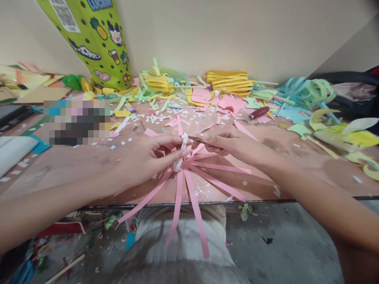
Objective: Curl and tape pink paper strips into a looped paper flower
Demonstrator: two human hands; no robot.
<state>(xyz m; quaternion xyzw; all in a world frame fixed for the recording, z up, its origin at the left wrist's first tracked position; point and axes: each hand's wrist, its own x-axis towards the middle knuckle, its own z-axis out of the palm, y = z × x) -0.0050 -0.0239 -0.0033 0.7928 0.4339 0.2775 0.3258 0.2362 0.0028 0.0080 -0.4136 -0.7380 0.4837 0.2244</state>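
While the left hand (167, 152) pinches a white strip (184, 142) amid pink paper strips (193, 201) over the table (74, 165), the right hand (220, 141) grips a thin tool (196, 139) (maybe scissors), likely trimming; next needs steady holding.

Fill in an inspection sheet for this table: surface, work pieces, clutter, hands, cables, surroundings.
Surface: brown table, stained in places.
Work pieces: pink paper strips fan out, some over the front edge; white strip at their middle.
Clutter: white paper scraps, yellow fringed bundles, red-handled tool.
Hands: left hand pinches the white strip; right hand holds a slim dark tool by its upper end.
Cables: nothing seen.
Surroundings: wall behind, littered floor below.
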